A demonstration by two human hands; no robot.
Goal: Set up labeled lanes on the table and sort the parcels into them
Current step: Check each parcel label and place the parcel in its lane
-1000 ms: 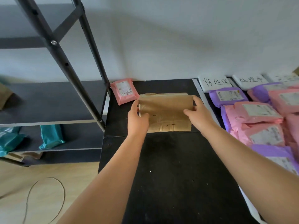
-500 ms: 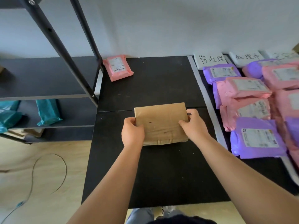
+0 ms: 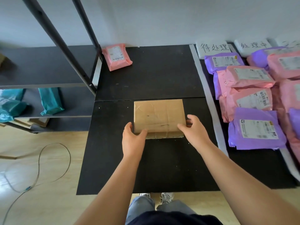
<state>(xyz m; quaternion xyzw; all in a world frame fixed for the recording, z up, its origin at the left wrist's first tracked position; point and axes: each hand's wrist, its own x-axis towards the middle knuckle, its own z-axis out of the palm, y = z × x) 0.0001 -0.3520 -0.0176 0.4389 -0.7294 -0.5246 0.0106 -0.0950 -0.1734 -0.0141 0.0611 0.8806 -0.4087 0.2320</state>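
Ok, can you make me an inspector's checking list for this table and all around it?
Surface: black table with a seam across it; white strip marks a lane edge on the right.
Job's things: cardboard box, level, at the table's middle; one pink parcel alone at the far left corner; label cards at the back right, pink and purple parcels piled in front of them.
Clutter: nothing seen.
Grippers: left hand and right hand each grip a near corner of the box, thumbs on top.
Cables: thin cable loops on the floor, left of the table.
Surroundings: shelf rack on the left holding teal parcels; white wall behind.
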